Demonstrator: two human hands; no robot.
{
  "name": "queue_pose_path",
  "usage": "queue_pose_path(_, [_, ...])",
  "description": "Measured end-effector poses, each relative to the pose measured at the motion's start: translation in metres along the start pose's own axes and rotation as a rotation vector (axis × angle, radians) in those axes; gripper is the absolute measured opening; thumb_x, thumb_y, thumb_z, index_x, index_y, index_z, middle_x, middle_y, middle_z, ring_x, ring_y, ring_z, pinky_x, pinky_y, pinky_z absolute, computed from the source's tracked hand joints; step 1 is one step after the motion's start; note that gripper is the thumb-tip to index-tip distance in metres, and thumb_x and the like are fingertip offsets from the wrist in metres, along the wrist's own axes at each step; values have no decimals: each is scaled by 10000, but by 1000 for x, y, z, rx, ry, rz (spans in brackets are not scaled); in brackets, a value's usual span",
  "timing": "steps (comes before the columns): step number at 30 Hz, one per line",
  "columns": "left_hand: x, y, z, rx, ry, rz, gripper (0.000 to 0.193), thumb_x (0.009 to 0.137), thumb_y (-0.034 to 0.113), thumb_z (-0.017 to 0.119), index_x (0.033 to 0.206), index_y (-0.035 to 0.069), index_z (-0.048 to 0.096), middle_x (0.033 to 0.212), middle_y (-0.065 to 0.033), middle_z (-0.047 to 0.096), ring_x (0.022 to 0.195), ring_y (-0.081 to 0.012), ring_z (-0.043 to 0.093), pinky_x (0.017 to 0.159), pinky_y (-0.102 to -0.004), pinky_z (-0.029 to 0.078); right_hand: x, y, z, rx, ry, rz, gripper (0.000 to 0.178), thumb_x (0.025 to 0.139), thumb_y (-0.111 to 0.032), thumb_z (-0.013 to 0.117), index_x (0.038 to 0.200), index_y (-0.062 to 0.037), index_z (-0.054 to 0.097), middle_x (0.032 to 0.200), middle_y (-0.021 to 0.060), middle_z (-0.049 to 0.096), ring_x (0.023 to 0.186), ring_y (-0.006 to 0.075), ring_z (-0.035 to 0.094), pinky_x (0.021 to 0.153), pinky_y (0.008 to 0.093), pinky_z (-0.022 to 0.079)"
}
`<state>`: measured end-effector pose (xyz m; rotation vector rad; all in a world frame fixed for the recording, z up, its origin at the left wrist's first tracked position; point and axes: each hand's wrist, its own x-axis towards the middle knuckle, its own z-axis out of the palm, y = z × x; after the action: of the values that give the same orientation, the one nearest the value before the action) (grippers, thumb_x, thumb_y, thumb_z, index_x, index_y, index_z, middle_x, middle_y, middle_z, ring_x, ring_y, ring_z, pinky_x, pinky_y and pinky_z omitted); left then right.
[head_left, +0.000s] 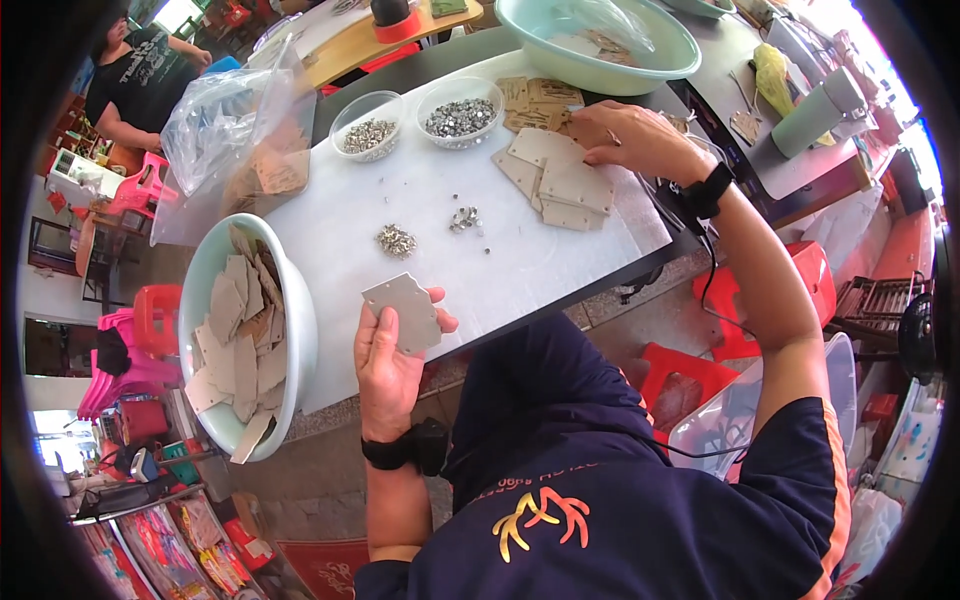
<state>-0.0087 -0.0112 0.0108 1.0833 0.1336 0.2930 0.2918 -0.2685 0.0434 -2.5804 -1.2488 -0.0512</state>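
My left hand (385, 375) grips a flat greyish cardboard piece (405, 308) with a notched edge, thumb on its face, just over the table's near edge. My right hand (648, 140) reaches to the far right of the white work surface (345, 225), fingers and thumb apart. Beneath and beside it lie a fanned pile of similar cardboard pieces (560, 180) and stacks of brown printed cards (545, 98). Whether its fingertips touch them I cannot tell. A small heap of shiny metal bits (396, 241) and a looser cluster of metal pieces (464, 218) lie mid-table.
Two clear tubs (368, 125) of small metal parts stand at the back. A pale green basin (300, 330) of cardboard pieces sits left, near a plastic bag (225, 140). Another basin (600, 70) stands far right, near a green bottle (820, 110). A person (140, 85) is far left.
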Motion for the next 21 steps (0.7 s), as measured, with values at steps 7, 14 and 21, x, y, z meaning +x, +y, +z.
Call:
queue_pose_path(7, [0, 2, 0, -21, 3, -26, 329, 1024, 238, 374, 1234, 18, 499, 1181, -208, 603, 925, -276, 649, 898, -414, 488, -3, 3, -3, 79, 147, 50, 483, 797, -232, 683, 1237, -65, 575, 1141, 159, 601, 1036, 341, 592, 920, 391, 465])
queue_pose_path(14, [-3, 13, 7, -285, 87, -185, 451, 1014, 331, 385, 1337, 22, 437, 1307, -219, 526, 1046, -311, 604, 964, -481, 465, -23, -4, -17, 427, 437, 187, 181, 855, -90, 645, 1016, -13, 670, 920, 112, 647, 759, 201, 620, 691, 300, 495])
queue_pose_path(21, [8, 11, 21, -500, -37, -171, 538, 1001, 301, 426, 1498, 182, 256, 1423, -171, 409, 1195, -324, 505, 1009, -522, 420, -60, -128, -13, 322, 563, -372, 176, 748, 39, 695, 911, -27, 692, 915, 93, 615, 722, 184, 601, 633, 283, 492])
